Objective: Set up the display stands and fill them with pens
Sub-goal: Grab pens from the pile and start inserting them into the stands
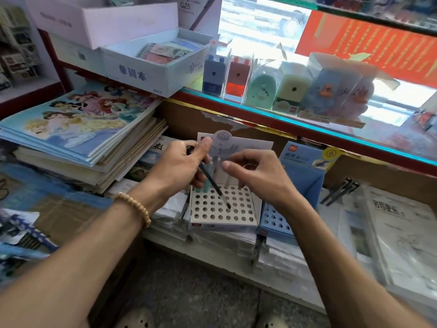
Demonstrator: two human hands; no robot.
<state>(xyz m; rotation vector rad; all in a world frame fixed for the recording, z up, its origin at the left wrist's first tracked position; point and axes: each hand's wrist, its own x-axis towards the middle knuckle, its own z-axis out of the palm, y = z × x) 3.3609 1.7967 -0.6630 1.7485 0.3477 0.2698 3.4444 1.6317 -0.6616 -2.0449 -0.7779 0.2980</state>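
left hand (179, 166) grips a dark pen (214, 184), tip at a hole of the white stand (222, 209); right hand (257, 172) hovers loosely curled, holding nothing.

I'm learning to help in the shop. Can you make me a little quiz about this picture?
1. True or false: the left hand holds a dark pen.
2. The pen's tip points at which stand: A the white stand, B the blue stand?
3. Fill in: the white stand's back row already holds some ____.

Key: 1 true. 2 A. 3 pens.
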